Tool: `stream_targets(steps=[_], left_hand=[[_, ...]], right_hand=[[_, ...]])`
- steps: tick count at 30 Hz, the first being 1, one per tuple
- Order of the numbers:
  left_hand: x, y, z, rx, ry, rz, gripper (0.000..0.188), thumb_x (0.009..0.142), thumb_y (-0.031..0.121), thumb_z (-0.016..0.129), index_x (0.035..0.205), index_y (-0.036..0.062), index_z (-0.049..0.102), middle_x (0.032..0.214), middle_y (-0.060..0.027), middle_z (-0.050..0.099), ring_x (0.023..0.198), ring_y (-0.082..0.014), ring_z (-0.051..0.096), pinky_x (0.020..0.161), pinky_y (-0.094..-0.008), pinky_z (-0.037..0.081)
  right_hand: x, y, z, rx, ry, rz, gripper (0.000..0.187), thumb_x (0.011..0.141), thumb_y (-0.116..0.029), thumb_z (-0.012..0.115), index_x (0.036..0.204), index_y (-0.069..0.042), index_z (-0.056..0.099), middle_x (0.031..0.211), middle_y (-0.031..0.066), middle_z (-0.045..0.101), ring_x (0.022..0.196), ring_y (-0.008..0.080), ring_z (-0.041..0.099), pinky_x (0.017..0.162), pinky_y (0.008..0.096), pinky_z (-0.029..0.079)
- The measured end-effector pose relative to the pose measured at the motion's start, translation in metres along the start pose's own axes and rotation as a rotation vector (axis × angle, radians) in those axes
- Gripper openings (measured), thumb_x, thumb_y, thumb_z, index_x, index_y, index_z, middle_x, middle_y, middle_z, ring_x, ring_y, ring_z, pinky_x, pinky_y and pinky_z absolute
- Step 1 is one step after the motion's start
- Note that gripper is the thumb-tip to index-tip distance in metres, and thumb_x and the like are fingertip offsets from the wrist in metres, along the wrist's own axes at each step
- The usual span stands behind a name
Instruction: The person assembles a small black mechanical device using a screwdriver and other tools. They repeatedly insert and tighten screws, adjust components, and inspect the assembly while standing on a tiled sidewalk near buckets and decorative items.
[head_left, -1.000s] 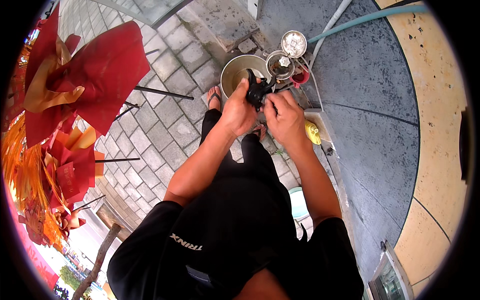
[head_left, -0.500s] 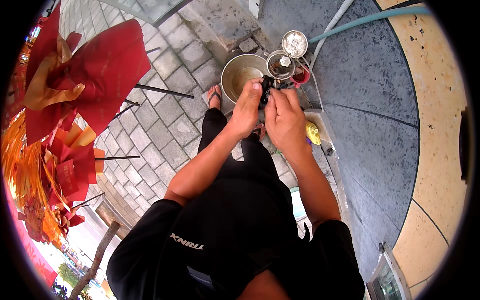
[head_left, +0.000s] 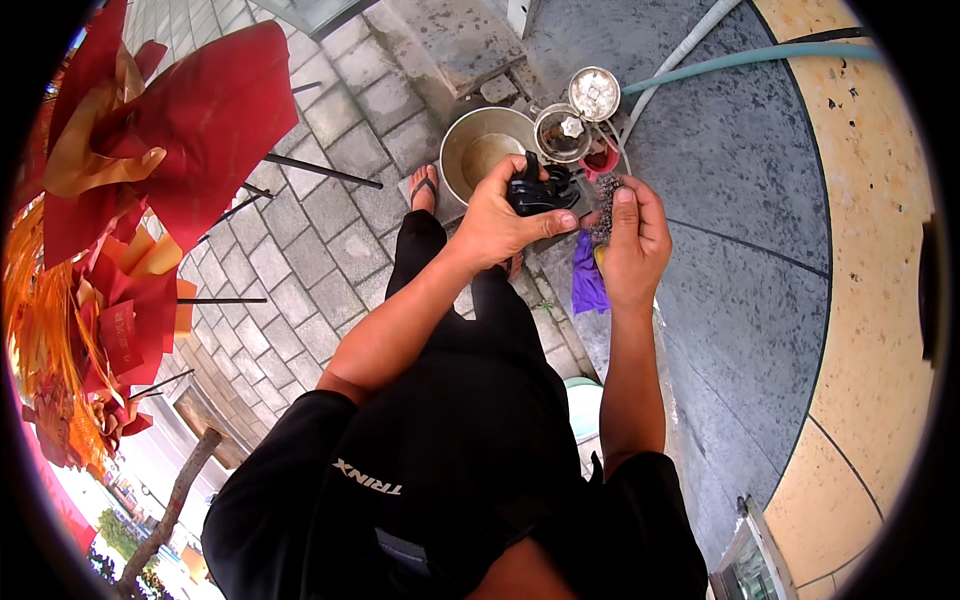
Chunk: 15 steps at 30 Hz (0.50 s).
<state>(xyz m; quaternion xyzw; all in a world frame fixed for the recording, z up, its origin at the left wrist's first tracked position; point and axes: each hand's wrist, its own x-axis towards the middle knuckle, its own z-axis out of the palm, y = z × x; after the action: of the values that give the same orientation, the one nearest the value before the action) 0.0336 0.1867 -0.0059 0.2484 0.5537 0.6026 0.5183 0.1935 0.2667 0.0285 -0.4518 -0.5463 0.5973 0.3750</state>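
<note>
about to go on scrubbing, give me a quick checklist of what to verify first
1. Left hand has a firm grip on the black part: ok, fingers wrap it.
2. Right hand holds the scrub pad: ok, pinched at the fingertips.
3. Pad meets the black part: cannot tell, they are close but contact is hidden.
4. Metal bowl sits below the hands to catch drips: ok.
5. Purple cloth within reach: ok, it hangs under the right hand.
6. Hose running: cannot tell.
</note>
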Motion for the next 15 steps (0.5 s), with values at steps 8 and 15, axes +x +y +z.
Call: stream_targets(steps=[8,15], left_hand=[[-0.006,0.006,0.008,0.006,0.012,0.072,0.06,0.072,0.023,0.099,0.11,0.0076,0.055,0.104,0.001,0.06,0.093,-0.0073,0.059,0.085,-0.0263,0.053],[0.001,0.001,0.001,0.004,0.266,-0.152,0.036,0.101,0.043,0.065,0.103,0.0067,0.062,0.074,0.0022,0.058,0.058,-0.0074,0.056,0.051,-0.0268,0.048]], right_hand=[[0.002,0.018,-0.001,-0.104,-0.015,-0.035,0.024,0.108,-0.015,0.059,0.124,0.001,0.067,0.107,0.0032,0.069,0.095,0.0082,0.06,0.086,0.025,0.05],[-0.005,0.015,0.008,-0.049,-0.02,0.1,0.022,0.105,-0.014,0.064,0.121,0.002,0.068,0.099,0.0001,0.066,0.088,0.0073,0.06,0.075,0.0231,0.05]])
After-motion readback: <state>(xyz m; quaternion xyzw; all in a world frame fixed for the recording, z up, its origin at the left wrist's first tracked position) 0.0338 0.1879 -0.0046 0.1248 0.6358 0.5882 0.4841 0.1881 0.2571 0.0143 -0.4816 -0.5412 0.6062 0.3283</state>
